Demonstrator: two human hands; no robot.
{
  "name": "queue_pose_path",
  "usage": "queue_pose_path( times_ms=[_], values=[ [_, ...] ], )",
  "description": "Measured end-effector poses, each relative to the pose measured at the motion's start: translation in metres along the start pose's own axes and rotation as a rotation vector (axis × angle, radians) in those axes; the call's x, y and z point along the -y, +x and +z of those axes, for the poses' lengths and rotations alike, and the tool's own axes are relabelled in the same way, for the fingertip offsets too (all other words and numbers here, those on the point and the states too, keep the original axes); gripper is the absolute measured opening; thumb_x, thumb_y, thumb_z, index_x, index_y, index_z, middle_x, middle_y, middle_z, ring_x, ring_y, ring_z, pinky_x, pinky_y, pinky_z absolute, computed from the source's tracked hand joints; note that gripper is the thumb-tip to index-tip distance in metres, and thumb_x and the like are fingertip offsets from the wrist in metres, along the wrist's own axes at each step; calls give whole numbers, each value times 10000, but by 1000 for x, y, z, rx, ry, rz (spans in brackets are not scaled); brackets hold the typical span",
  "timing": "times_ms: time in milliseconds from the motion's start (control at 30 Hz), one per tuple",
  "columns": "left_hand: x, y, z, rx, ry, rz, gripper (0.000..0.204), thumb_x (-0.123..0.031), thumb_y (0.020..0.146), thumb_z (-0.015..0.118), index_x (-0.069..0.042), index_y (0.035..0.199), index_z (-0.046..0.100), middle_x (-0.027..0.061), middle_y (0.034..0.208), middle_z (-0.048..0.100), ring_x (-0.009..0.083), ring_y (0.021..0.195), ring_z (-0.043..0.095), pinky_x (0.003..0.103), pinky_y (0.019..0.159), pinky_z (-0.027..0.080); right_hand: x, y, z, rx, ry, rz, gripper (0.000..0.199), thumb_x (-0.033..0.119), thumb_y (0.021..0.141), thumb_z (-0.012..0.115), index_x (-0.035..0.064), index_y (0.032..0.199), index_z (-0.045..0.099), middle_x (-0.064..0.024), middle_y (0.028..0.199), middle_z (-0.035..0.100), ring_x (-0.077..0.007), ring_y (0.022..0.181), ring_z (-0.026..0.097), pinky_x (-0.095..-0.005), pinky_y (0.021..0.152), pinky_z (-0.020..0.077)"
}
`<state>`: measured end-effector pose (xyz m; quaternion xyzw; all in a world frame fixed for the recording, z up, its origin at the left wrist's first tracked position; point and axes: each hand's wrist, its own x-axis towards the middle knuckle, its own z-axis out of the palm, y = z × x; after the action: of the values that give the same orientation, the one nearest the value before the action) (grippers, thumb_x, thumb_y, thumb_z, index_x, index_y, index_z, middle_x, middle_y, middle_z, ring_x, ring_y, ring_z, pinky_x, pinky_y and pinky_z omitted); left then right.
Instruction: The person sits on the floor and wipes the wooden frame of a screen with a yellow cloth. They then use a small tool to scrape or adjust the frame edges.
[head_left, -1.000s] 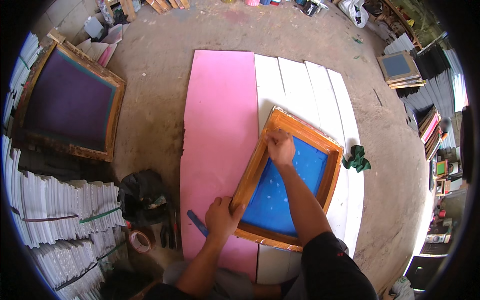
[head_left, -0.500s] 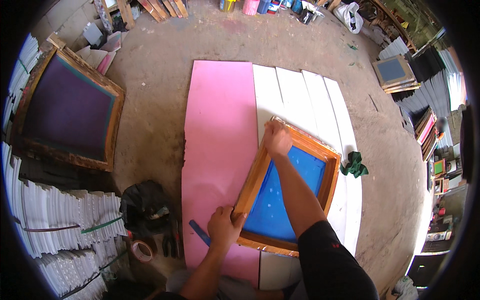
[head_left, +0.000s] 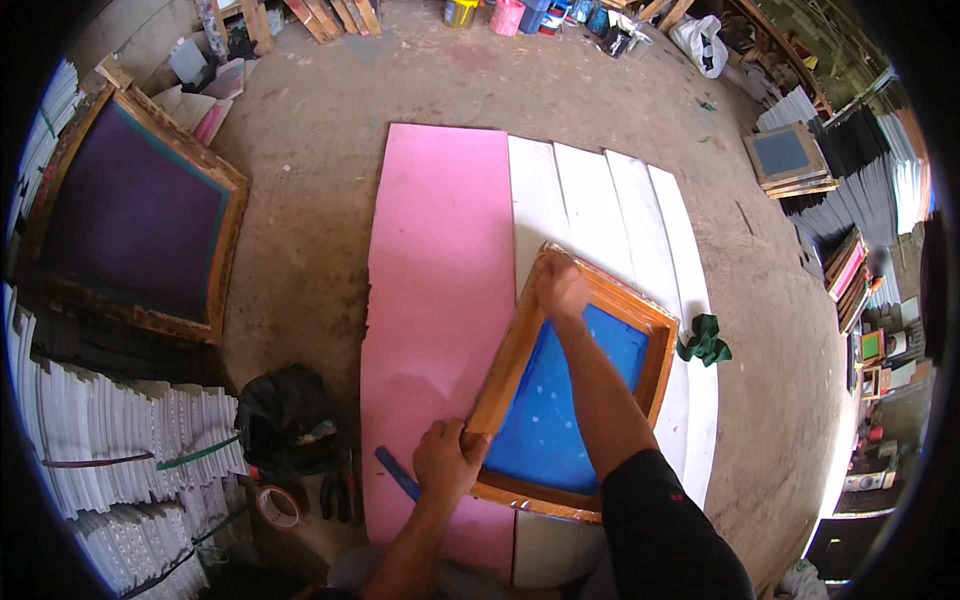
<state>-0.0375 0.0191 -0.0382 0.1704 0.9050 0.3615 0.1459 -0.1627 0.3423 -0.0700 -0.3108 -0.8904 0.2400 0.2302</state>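
Observation:
A wooden screen-printing frame (head_left: pixel 664 370) with blue mesh (head_left: pixel 565 400) lies tilted across a pink board (head_left: pixel 437 230) and white boards (head_left: pixel 590 190). My left hand (head_left: pixel 448 458) is closed round the frame's left rail, near its lower corner. At the upper left corner, my right hand (head_left: pixel 563 287) grips the wood, and its forearm crosses over the mesh. Pale spots dot the blue surface. Beside my left hand, a blue strip (head_left: pixel 397 473) lies on the pink board. A crumpled dark green cloth (head_left: pixel 706 341) rests by the frame's right side.
At the left, a large dark-meshed frame (head_left: pixel 135 215) leans above bundled white sheets (head_left: pixel 120 425). A black bag (head_left: pixel 290 405) and a tape roll (head_left: pixel 278 507) sit on the floor nearby. Paint containers (head_left: pixel 506 17) line the far side; more frames (head_left: pixel 787 155) are stacked at right.
The whole view has shifted slightly. Both hands keep their hold on the frame, which stays in nearly the same place on the boards.

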Motion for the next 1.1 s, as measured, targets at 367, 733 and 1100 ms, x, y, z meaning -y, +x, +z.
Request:
queue_pose_path(
  times_ms=[367, 733, 1100],
  values=[
    [2, 0, 1, -13, 52, 19, 431, -465, 850, 818, -86, 1011, 693, 119, 912, 659, 354, 822, 679, 496, 681, 541, -20, 5, -1, 22, -36, 1, 191, 247, 921, 724, 68, 977, 759, -177, 951, 767, -393, 895, 734, -481, 783, 571],
    [1, -2, 2, -13, -9, 2, 421, -455, 855, 819, -84, 1010, 693, 131, 937, 672, 364, 853, 685, 510, 704, 543, -7, 26, -12, -30, -145, 48, 207, 260, 933, 705, 71, 988, 769, -172, 1021, 764, -402, 943, 733, -505, 836, 573],
    [5, -4, 2, -32, 8, 1, 425, -433, 847, 839, -71, 1020, 696, 136, 948, 674, 366, 853, 678, 500, 709, 540, 12, 21, -5, 25, -151, 31, 231, 283, 956, 669, 65, 977, 741, -179, 1001, 756, -419, 949, 722, -526, 832, 572]
  ],
)
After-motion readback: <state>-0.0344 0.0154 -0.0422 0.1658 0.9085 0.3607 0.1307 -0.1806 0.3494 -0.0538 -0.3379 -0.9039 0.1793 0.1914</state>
